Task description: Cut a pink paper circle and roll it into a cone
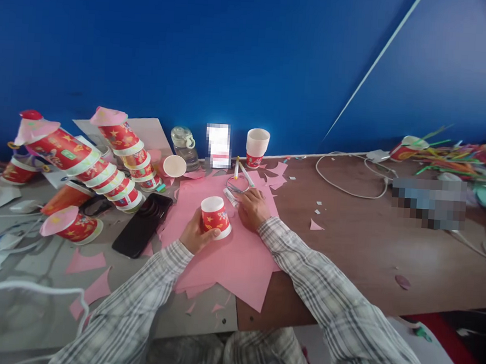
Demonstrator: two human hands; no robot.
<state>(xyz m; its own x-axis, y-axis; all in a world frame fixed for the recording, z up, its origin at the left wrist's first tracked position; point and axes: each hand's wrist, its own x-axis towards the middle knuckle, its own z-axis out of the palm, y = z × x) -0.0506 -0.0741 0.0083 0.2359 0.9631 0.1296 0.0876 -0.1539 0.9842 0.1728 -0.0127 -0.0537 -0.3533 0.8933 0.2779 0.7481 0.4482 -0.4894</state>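
Note:
My left hand (196, 234) is wrapped round a red paper cup (215, 217) with yellow stars, turned upside down and resting on a pink paper sheet (238, 258). My right hand (253, 208) lies just right of the cup on the pink sheet, fingers curled near a white marker (230, 197) and a pair of scissors (238, 186); I cannot make out whether it grips either. Two pens (242, 171) lie beyond the scissors.
Stacks of red cups with pink lids (116, 158) lie at the left beside a black phone (142, 223). An upright cup (256, 147) and a glass jar (184, 145) stand by the blue wall. White cables (350, 180), pink scraps and coloured straws (454, 156) are spread at the right.

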